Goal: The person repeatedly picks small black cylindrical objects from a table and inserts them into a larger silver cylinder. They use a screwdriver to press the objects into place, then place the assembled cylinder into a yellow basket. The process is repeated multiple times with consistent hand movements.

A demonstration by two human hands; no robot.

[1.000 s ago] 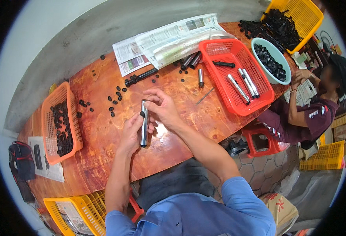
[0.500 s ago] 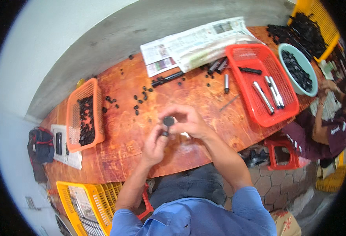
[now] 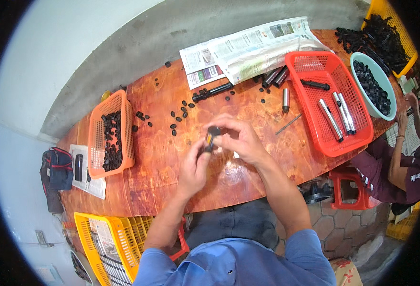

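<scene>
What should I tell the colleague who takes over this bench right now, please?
Left hand: grips the lower end of a short dark tube.
Right hand: fingers on the tube's top end, over the wooden table.
Small black caps lie loose ahead; more fill the orange basket.
Done: metal tubes lie in the red basket.
Left: several tubes wait near the newspaper.

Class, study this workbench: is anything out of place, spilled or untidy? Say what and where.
Small black caps lie scattered loose on the wooden table, outside the orange basket that holds the rest. A thin metal rod lies askew beside the red basket. Nothing looks damaged.
</scene>
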